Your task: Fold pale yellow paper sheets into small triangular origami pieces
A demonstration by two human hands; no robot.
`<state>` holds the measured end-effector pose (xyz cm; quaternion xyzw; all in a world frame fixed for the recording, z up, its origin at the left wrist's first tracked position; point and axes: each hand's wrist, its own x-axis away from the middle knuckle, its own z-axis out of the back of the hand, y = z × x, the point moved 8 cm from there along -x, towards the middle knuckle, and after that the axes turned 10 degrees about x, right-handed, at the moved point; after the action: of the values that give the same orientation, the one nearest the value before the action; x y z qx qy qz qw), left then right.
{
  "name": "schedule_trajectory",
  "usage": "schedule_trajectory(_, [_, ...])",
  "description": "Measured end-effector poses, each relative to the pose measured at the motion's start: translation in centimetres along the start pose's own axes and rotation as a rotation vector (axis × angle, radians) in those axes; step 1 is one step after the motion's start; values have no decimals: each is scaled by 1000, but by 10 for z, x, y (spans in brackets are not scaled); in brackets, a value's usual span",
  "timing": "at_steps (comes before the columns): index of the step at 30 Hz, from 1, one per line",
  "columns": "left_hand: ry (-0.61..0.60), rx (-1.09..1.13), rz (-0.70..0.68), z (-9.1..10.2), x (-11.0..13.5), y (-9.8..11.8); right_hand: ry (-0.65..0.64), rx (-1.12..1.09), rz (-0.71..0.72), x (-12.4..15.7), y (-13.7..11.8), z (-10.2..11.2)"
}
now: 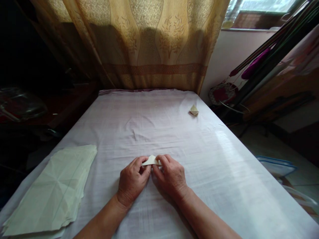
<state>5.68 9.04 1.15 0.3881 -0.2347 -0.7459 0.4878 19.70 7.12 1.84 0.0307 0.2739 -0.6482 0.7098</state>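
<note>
A small folded piece of pale paper (pixel 151 161) lies on the white cloth of the table (pixel 174 132), pinched from both sides. My left hand (pixel 132 181) grips its left end with curled fingers. My right hand (pixel 170 176) presses its right end, fingers bent over the fold. Both hands sit close together near the table's front middle. Most of the paper is hidden under the fingers.
A stack of creased pale paper sheets (pixel 53 191) lies at the front left. One finished small folded paper shape (pixel 194 110) rests at the far right. A golden curtain (pixel 149 43) hangs behind the table. Poles and clutter (pixel 264 63) stand on the right.
</note>
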Motion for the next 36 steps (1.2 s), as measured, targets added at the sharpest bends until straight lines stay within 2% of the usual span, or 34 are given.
schedule_trajectory(11, [-33,-4,-38,-8,1,4,82,86,105,1,-1,0])
schedule_trajectory(18, [21,50,-17,1,-2,-8,-2,159,18,2,6,-5])
schedule_trajectory(24, [37,46,-22,4,-4,-5,-16,194,90,5,-1,-6])
schedule_trajectory(30, [-32,30,-30,-1,-3,1,-10,146,57,5,4,-8])
schedule_trajectory(36, [-22,51,-24,0,-1,-1,-53,-67,43,6,3,-6])
